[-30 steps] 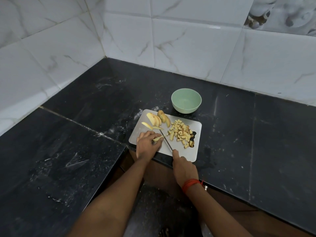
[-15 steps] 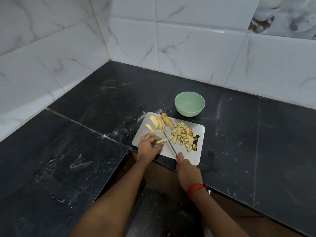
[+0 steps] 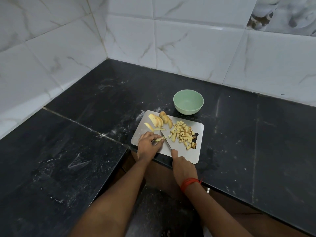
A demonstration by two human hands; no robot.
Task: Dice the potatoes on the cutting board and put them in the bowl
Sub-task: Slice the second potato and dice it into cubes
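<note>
Item: left hand (image 3: 147,144) pinning potato strip (image 3: 160,138), right hand (image 3: 183,168) gripping knife (image 3: 165,140) at its end, barely shifted from a second ago; dicing continues, slices (image 3: 158,120) waiting, bowl (image 3: 188,102) empty.

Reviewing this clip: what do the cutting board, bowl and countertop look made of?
The cutting board looks like brushed steel, possibly plastic: a thin pale grey sheet with a dull sheen. The bowl is matte mint green, probably plastic or melamine, as it shows no sharp highlights. The countertop looks like polished black stone, granite-like: speckled slabs with visible seams.
</note>
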